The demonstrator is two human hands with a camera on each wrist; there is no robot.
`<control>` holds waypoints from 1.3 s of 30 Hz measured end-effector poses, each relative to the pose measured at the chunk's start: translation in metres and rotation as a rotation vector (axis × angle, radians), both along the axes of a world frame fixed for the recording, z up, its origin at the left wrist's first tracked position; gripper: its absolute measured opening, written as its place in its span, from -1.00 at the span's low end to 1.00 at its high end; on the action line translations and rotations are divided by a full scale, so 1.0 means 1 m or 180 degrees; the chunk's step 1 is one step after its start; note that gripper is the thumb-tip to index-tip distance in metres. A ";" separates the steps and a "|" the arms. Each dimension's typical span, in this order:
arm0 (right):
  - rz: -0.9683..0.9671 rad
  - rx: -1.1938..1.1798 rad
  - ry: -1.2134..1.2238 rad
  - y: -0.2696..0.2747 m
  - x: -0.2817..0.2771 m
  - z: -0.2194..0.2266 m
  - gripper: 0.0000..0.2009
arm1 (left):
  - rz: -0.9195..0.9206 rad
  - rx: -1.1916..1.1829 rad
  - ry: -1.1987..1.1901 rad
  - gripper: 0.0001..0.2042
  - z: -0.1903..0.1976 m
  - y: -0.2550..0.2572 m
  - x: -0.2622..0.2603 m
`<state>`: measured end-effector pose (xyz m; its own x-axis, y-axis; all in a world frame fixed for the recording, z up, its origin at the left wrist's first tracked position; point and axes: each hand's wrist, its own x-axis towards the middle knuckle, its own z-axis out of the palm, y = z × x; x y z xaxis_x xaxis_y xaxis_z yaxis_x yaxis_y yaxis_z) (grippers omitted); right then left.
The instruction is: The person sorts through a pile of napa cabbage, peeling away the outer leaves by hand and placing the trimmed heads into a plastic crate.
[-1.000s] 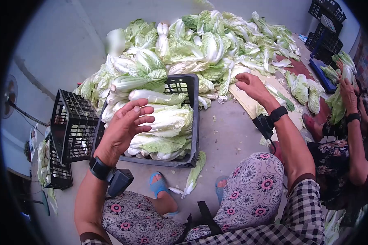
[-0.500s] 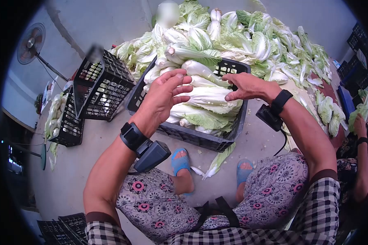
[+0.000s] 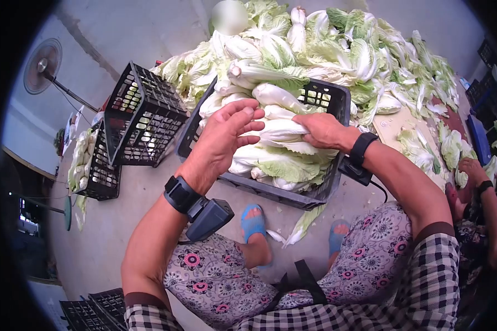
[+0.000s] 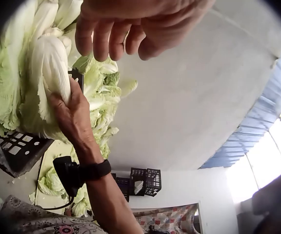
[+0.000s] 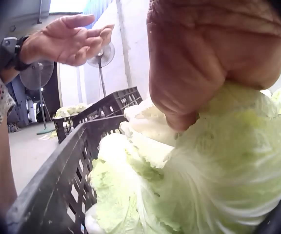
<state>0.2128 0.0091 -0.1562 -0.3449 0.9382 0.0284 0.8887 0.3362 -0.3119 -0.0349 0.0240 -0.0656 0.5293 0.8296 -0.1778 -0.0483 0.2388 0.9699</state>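
Note:
A black plastic crate (image 3: pixel 276 198) full of Chinese cabbages (image 3: pixel 292 165) stands in front of me on the floor. My right hand (image 3: pixel 326 131) grips the leafy end of one Chinese cabbage (image 4: pixel 52 63) lying on top of the others, thumb on one side in the left wrist view. In the right wrist view, its palm covers part of the pale leaves (image 5: pixel 228 161). Over the crate's left side hovers my left hand (image 3: pixel 218 138), palm facing inward, fingers loosely bent and holding nothing.
Behind the crate lies a big heap of cabbages and loose leaves (image 3: pixel 364 60). A tilted black crate (image 3: pixel 141 118) and a fan (image 3: pixel 42 65) stand at left. On the right are a pale board (image 3: pixel 392 126) and another person's hand (image 3: pixel 472 168). One leaf (image 3: pixel 302 226) lies by my feet.
The right hand has swung left from over the board to the crate and taken hold of a cabbage. My view has turned left; the left hand stays loosely bent over the crate.

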 end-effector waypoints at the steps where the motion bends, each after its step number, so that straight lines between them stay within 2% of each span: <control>1: -0.0086 0.0177 0.0120 0.000 0.003 0.002 -0.71 | -0.0044 0.0024 0.0131 -0.64 -0.004 0.002 0.001; 5: -0.0343 -0.0015 0.0162 -0.013 0.009 0.020 -0.60 | -0.0369 -0.0120 0.0596 -0.60 -0.017 0.006 0.006; 8: -0.0506 0.0083 0.0312 -0.022 0.009 0.021 -0.62 | -0.0582 -0.0049 0.0879 -0.54 -0.031 0.009 0.008; 9: -0.0520 -0.0243 0.0300 -0.022 0.009 0.027 -0.53 | -0.0592 0.0023 0.0977 -0.49 -0.033 0.008 0.008; 12: -0.0214 0.0057 -0.0984 -0.023 -0.007 0.041 -0.38 | -0.0327 -0.0059 0.1132 -0.49 -0.035 0.007 0.011; 13: 0.0147 0.0327 -0.1009 -0.019 -0.015 0.036 -0.23 | -0.0231 -0.0070 0.1011 -0.52 -0.035 0.007 0.012; 14: 0.0381 0.0540 -0.0821 -0.014 -0.028 0.031 -0.22 | -0.0182 -0.0034 0.0932 -0.53 -0.036 0.009 0.011; 16: 0.0466 -0.0073 -0.0794 -0.004 -0.063 0.038 -0.23 | -0.0125 0.0019 0.0797 -0.55 -0.031 0.010 0.010; 19: 0.0583 0.0253 -0.1031 0.012 -0.087 0.004 -0.34 | 0.0081 0.0128 0.0670 -0.62 -0.022 0.007 0.006; 22: 0.0233 0.0555 -0.1225 0.028 -0.090 -0.030 -0.46 | 0.0153 0.0152 0.0585 -0.64 -0.016 0.008 -0.005; 23: 0.0311 0.0799 -0.1102 0.029 -0.085 -0.034 -0.53 | 0.0166 0.0138 0.0582 -0.64 -0.014 0.009 -0.009; 26: 0.0313 0.0223 -0.0733 0.030 -0.069 0.002 -0.55 | 0.0172 0.0075 0.0598 -0.63 -0.018 0.012 -0.018; 28: 0.0336 0.0451 -0.0258 0.018 -0.053 0.019 -0.51 | 0.0148 0.0003 0.0645 -0.62 -0.023 0.015 -0.020; 30: 0.0353 0.0659 0.0261 0.005 -0.042 0.040 -0.47 | -0.0183 0.0226 0.0675 -0.43 -0.027 0.019 -0.018; 32: 0.0376 0.0671 0.1018 -0.010 -0.041 0.068 -0.40 | -0.0475 0.0699 0.0662 -0.28 -0.027 0.016 -0.012; 33: 0.0397 0.0682 0.1401 -0.017 -0.042 0.083 -0.36 | -0.0636 0.1140 0.0673 -0.08 -0.030 0.016 -0.009; 34: 0.0295 0.0607 0.1822 -0.024 -0.043 0.097 -0.31 | -0.0769 0.1319 0.0589 0.00 -0.024 0.012 -0.003; 36: -0.0126 0.0308 0.2572 -0.037 -0.049 0.118 -0.25 | -0.0856 0.1462 0.0306 0.04 -0.012 0.003 0.008; 39: -0.0158 0.0392 0.3809 -0.036 -0.049 0.112 -0.20 | -0.0686 0.1251 0.0114 -0.02 -0.003 0.001 0.015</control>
<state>0.1642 -0.0269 -0.0441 -0.0024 0.9182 0.3960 0.0711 0.3952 -0.9159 -0.0198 0.0253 -0.0688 0.6967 0.7092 0.1074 -0.0025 -0.1473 0.9891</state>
